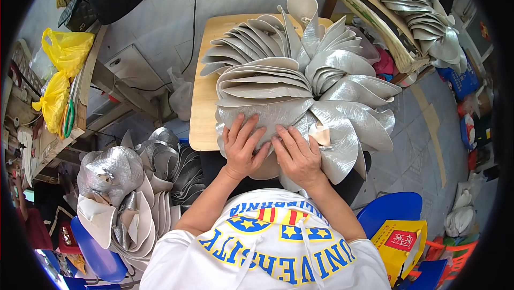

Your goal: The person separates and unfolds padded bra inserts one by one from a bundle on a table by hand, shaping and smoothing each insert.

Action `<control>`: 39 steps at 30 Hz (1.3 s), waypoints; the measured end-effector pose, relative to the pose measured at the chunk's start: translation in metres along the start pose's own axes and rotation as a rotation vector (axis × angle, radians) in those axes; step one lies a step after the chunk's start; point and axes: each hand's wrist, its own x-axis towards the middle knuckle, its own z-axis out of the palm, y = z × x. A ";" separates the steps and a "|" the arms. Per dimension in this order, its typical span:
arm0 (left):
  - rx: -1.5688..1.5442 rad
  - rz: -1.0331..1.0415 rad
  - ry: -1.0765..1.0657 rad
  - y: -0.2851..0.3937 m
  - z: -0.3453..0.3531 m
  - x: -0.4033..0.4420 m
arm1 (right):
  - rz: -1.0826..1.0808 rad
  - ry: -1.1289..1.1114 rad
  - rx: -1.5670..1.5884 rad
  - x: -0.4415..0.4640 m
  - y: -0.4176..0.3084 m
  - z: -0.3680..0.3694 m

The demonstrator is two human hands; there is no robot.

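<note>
A large heap of silver-faced, pale-backed curved fabric pieces (353, 124) lies in front of me, fanned out in stacked bunches. My left hand (242, 148) rests on the near silver piece (267, 112), its fingers spread and pointing away from me. Close beside it on the right, my right hand (297, 156) also lies on the silver material with fingers stretched out. Just past the right fingertips a small cream flap (320, 134) shows between the pieces. Whatever lies beneath the palms is hidden.
The heap sits on a light wooden board (202, 124). More silver pieces (112, 175) are piled at lower left, and another bunch (412, 9) lies on a bench at upper right. A yellow bag (399, 247) stands by a blue chair (388, 210); scissors (68, 119) hang at left.
</note>
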 end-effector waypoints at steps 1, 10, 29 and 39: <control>0.000 -0.001 -0.001 0.000 0.000 0.000 | 0.001 0.000 0.001 0.000 0.000 0.000; -0.001 0.000 -0.001 0.001 -0.001 0.001 | 0.005 0.005 0.006 0.001 0.000 0.000; 0.007 0.000 -0.006 0.001 -0.001 0.001 | -0.010 0.006 -0.007 0.001 0.000 -0.001; 0.003 -0.001 -0.013 0.000 -0.001 0.000 | -0.005 0.010 0.004 0.001 0.000 0.000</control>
